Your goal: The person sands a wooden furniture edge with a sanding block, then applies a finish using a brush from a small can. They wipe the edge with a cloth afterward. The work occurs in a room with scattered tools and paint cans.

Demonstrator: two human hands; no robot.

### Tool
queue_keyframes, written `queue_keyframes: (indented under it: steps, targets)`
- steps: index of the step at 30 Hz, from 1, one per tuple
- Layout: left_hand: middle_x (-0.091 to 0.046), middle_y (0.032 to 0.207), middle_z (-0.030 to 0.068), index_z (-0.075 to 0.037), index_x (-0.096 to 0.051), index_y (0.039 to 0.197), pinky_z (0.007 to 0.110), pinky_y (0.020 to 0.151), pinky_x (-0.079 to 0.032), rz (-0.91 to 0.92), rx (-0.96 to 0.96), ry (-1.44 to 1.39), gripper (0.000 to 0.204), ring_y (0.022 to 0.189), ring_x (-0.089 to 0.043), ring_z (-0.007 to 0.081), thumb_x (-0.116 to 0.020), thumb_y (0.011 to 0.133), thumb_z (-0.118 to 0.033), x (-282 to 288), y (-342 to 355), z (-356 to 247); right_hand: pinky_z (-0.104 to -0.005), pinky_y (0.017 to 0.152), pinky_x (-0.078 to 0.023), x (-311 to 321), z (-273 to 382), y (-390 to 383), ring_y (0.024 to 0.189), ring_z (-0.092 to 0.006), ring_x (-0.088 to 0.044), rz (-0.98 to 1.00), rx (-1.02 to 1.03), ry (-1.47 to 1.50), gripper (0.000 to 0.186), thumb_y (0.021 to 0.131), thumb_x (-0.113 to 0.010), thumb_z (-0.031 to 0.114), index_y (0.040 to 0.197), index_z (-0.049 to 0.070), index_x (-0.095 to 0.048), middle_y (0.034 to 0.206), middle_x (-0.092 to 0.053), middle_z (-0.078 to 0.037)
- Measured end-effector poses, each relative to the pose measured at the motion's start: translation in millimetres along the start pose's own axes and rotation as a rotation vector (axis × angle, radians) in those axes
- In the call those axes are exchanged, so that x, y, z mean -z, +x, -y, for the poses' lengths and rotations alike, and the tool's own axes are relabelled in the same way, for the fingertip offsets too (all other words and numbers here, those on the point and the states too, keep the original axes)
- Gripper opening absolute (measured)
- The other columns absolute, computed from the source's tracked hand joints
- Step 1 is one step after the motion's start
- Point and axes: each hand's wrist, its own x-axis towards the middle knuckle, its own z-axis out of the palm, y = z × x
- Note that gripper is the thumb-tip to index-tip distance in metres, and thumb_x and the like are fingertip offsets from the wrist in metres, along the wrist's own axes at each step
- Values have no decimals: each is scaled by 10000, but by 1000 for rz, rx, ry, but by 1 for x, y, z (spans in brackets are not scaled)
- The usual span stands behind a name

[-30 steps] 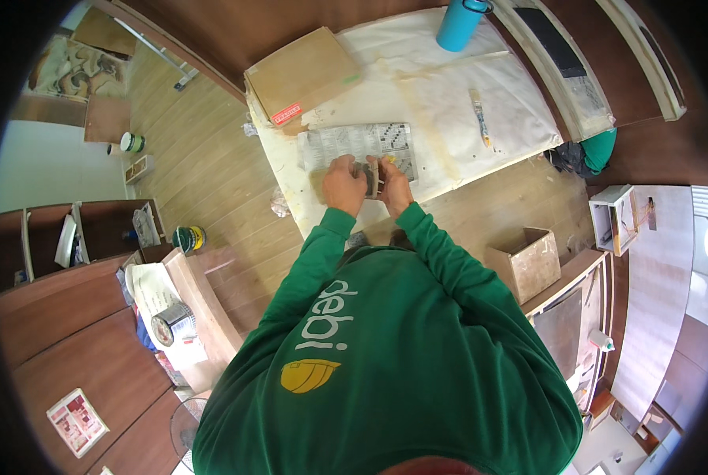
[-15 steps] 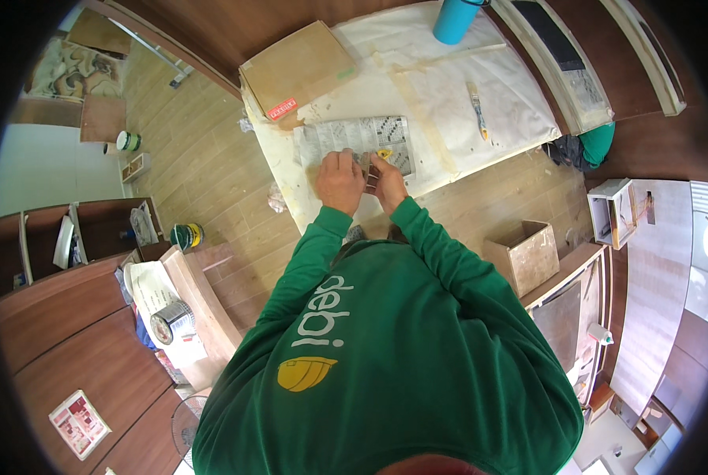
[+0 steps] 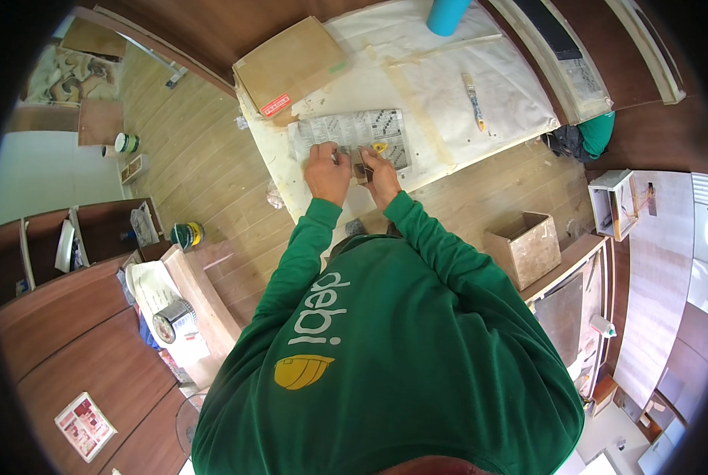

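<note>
Over newspaper (image 3: 350, 127), small brownish block (image 3: 362, 172) between the hands (image 3: 383, 180), touching the right

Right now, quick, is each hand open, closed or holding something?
Left hand: bent over the newspaper; whether it holds anything can't be told.
Right hand: holding a small brownish piece.
</note>
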Motion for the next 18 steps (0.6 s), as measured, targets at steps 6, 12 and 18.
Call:
queue_keyframes:
  steps: [6,12,18]
  targets:
    - [-709,859,128,-17,-703,935,358,625,-546,43,36,-34,169,657,-672,221,-733,775,-62,-12,-7,5,-306,839,-519,-6,-7,-1,990,-161,-631,7,17,96,388,1022,-547,155,1362,-31,-535,1147,-649,-101]
    - [-727,833,84,29,-732,969,290,637,-540,233,569,-543,209,701,-655,141,-765,782,-58,3,6,4,-327,822,-557,8,-10,9,990,-171,-660,34,-5,51,342,1012,-603,160,1315,13,-544,1122,-666,-79]
    - [-724,819,61,33,-762,979,260,623,-500,191,564,-564,200,678,-624,117,-765,808,-71,5,0,9,-321,808,-567,10,-12,8,925,-163,-675,2,6,3,412,970,-680,166,1319,5,-533,1070,-683,-67]
